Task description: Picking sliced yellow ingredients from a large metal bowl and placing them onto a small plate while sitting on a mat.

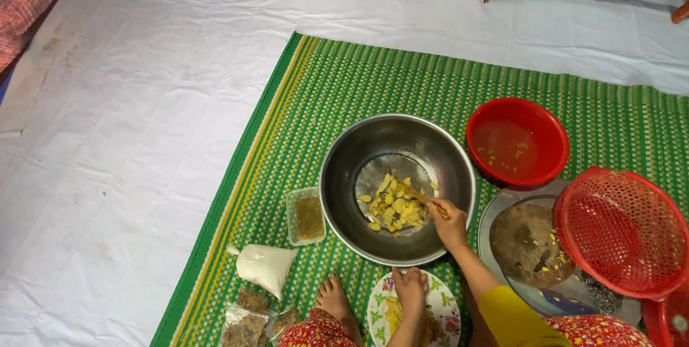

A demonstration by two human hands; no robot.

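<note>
Head view. Right hand [449,222] is closed on a thin wooden stick [418,195], its tip in the yellow slices [393,207] lying on the bottom of the steel bowl [344,157], mid-mat. Left hand [410,287] rests fingers-down, narrow, on the flowered plate [448,302] at the near edge, beside a few more slices; whether it pinches one I cannot tell.

The slices look light, thin, moist, probably slippery and easily broken; best lifted by the edges or scooped. The bowl seems stiff and smooth; grip at the rim.

Around: small tub [307,216] of brown paste left of the bowl, white bag [264,266] near-left, red bowl [518,142] of liquid far-right, red basket [623,232] right, tilted over a tray [495,210]. Green mat [301,103] underneath.
</note>
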